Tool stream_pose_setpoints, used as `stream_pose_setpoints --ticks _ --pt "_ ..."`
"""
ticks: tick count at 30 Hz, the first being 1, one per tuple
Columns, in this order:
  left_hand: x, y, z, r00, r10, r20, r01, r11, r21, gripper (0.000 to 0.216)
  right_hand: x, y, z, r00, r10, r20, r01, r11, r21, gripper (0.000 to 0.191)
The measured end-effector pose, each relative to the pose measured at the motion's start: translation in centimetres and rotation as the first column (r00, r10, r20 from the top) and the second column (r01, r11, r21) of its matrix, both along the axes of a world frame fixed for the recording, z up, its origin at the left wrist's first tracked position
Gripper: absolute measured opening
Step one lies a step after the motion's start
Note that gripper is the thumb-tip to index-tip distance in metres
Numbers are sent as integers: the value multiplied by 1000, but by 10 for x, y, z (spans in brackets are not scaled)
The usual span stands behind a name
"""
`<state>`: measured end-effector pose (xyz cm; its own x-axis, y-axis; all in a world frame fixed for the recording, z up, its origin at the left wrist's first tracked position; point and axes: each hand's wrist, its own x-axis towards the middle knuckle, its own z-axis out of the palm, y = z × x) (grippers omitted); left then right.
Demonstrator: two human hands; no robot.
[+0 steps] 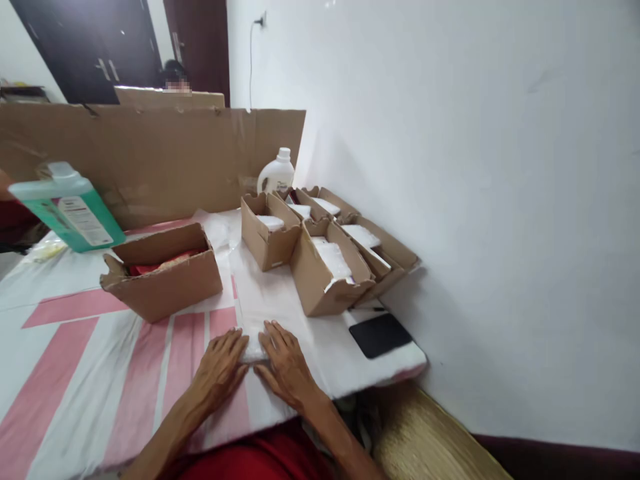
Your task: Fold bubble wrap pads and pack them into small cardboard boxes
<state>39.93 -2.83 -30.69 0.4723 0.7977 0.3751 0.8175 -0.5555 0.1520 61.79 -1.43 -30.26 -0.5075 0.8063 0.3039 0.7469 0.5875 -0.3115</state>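
Note:
A small packet in clear bubble wrap (254,348) lies on the cloth-covered table in front of me. My left hand (223,360) grips its left side, with the fingers over the far edge and the thumb at the near edge. On the opposite side my right hand (286,365) holds it in the same way, fingers bent and thumb near the front. Both palms partly cover the packet, so what is wrapped inside cannot be made out.
An open cardboard box (170,293) with red packets stands left. Several boxes with white wrapped packets, one of them a near box (320,287), sit right beside a white jug (278,175). A green bottle (75,213), black tablet-like slab (380,335), cardboard screen (175,160) and wall (475,167) surround them.

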Motion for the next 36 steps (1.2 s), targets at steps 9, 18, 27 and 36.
stream_pose_setpoints --ticks 9,18,27,36 --pt "-7 29 90 994 -50 101 26 974 226 25 -15 29 77 945 166 -284 -118 977 177 20" --pt "-116 42 221 779 328 535 -564 739 368 41 -118 160 228 939 344 21 -332 886 325 22" --pt "-162 23 154 676 496 544 -682 702 207 28 -224 218 202 689 553 468 -595 801 -70 8" --pt "-163 27 157 589 522 616 -698 713 62 26 -205 228 225 751 598 281 -547 801 -244 28"
